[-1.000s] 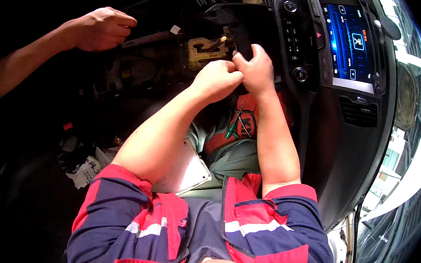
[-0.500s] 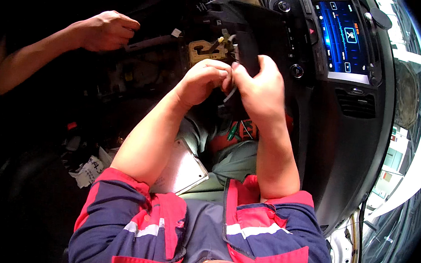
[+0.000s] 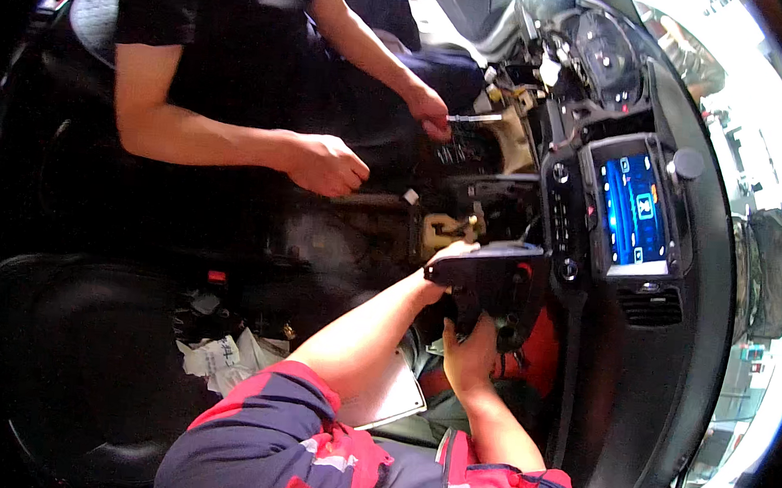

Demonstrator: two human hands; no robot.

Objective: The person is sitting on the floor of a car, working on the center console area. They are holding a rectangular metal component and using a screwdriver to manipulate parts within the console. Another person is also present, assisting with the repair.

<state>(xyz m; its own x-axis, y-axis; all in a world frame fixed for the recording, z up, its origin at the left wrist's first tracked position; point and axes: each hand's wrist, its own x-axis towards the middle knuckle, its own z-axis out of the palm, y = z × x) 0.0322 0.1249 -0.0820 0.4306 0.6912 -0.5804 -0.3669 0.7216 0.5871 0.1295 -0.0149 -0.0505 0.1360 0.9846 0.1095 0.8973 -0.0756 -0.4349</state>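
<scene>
Inside a car, both my hands hold a black plastic trim panel (image 3: 496,268) just below the centre console. My left hand (image 3: 436,276) grips the panel's left end. Under the panel, my right hand (image 3: 468,355) is closed on its lower part, where dark wires hang. Behind the panel lies the opened console cavity with a cream-coloured bracket (image 3: 447,230).
A co-worker in a black shirt leans in from the driver's side, one hand (image 3: 328,163) closed, the other hand (image 3: 430,113) holding a thin silver tool (image 3: 474,118). A lit blue screen (image 3: 633,207) sits in the dashboard at right. Crumpled papers (image 3: 220,355) lie by the seat, and a white sheet (image 3: 391,395) rests on my lap.
The view has swung so the co-worker and dashboard show more fully. My hands have come apart: the left now at the panel's left end, the right below it.
</scene>
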